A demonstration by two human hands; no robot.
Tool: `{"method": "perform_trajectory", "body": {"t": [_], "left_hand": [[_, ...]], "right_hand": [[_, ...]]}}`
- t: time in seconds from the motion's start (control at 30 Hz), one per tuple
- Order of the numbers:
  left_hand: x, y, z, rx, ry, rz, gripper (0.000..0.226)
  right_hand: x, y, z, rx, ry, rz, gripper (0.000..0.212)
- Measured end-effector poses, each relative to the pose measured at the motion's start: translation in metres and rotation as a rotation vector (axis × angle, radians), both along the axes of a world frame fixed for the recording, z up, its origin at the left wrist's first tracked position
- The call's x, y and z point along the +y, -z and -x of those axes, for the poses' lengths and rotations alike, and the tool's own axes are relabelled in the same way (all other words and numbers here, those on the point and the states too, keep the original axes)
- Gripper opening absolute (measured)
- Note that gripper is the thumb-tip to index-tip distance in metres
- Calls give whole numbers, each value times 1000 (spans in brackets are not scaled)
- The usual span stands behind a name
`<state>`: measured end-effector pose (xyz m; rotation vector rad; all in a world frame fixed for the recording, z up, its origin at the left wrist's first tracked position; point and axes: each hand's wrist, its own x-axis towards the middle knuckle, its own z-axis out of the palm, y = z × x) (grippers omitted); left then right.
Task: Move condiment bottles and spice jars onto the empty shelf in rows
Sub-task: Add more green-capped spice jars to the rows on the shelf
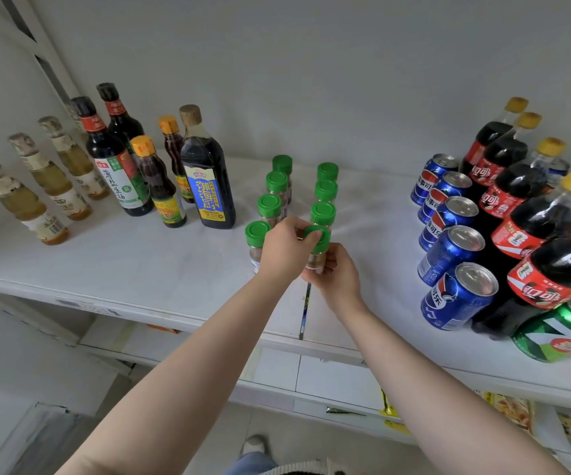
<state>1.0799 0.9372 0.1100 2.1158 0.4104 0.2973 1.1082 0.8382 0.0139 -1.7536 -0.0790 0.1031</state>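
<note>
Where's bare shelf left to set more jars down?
Free: the white strip between the blue-label bottle and the jar rows, the front shelf left of the hands, and the gap between the right jar row and the blue cans. Crowded: the right end, cans and cola bottles.

Bare shelf (147, 258) between sauce bottles (205, 169) and spice jars (278, 186)

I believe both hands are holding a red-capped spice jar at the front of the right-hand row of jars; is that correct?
Not quite: the cap is green, not red. The head view shows the left hand on the cap and the right hand round the body of the green-capped spice jar, at the front of the right-hand row.
</note>
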Motion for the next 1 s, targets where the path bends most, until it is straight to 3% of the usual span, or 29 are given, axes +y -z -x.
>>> {"method": "perform_trajectory", "body": {"t": [0.57, 1.0], "left_hand": [[2, -3, 5, -19, 19, -68, 20], [0, 4, 6, -115, 70, -220, 36]], "right_hand": [[-1, -2, 2, -23, -16, 79, 36], [-7, -6, 10, -37, -3, 48, 40]]}}
